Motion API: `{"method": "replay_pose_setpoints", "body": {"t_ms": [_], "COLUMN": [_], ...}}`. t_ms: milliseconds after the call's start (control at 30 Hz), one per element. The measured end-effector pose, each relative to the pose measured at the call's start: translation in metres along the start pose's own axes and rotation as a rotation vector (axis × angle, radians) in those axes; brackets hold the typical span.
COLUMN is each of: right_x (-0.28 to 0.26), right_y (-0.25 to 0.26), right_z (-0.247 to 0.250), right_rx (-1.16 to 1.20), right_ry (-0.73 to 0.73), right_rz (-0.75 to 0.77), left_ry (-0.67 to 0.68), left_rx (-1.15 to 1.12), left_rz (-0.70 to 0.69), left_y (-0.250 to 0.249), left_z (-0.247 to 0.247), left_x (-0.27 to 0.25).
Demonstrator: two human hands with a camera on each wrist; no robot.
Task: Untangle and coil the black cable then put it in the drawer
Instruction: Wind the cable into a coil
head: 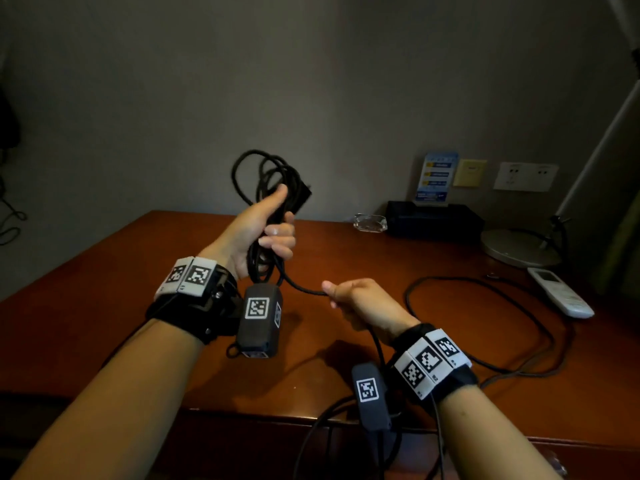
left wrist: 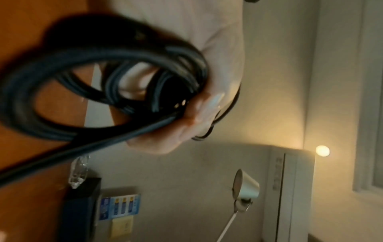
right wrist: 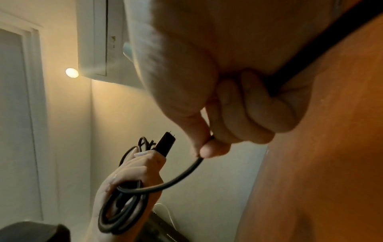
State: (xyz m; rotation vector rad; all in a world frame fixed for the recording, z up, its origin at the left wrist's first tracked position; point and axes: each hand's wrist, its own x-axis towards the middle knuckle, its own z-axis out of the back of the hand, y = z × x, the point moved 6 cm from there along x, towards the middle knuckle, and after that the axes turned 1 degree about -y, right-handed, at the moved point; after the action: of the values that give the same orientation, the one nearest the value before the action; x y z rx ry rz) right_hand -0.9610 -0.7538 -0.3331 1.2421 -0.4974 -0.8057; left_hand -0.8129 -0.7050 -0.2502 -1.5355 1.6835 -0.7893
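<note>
My left hand [head: 270,230] is raised above the brown desk [head: 104,306] and grips a bundle of black cable loops [head: 266,174], with the plug end sticking up past the thumb. The left wrist view shows the same coil [left wrist: 116,81] held by curled fingers [left wrist: 186,117]. One strand runs from the coil down to my right hand [head: 353,299], which pinches it between thumb and curled fingers [right wrist: 238,114]. The rest of the cable [head: 485,306] lies in a wide loose loop on the desk to the right. No drawer shows in any view.
At the back right of the desk stand a black box [head: 433,220], a glass ashtray [head: 370,222], a lamp base [head: 519,247] and a white remote [head: 561,292]. Wall sockets [head: 524,176] sit above. More thin wires hang at the desk's front edge [head: 311,419].
</note>
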Motion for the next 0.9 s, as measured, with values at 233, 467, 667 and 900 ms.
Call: {"method": "replay_pose_setpoints", "body": {"t_ms": [233, 467, 667, 900], "right_x": [0.002, -0.012, -0.011, -0.014], "right_y": [0.016, 0.029, 0.033, 0.021], "right_z": [0.016, -0.003, -0.007, -0.006], "right_rx": [-0.180, -0.262, -0.186, 0.004], "right_ry": [-0.200, 0.076, 0.075, 0.140], "right_rz": [0.012, 0.059, 0.061, -0.060], "left_ry": [-0.135, -0.282, -0.217, -0.197], "left_rx": [0.384, 0.420, 0.563, 0.745], "left_rz": [-0.018, -0.275, -0.135, -0.023], "left_y": [0.050, 0.043, 0.055, 0.069], "left_z": [0.005, 0.003, -0.002, -0.006], "left_x": [0.005, 0.005, 0.000, -0.010]}}
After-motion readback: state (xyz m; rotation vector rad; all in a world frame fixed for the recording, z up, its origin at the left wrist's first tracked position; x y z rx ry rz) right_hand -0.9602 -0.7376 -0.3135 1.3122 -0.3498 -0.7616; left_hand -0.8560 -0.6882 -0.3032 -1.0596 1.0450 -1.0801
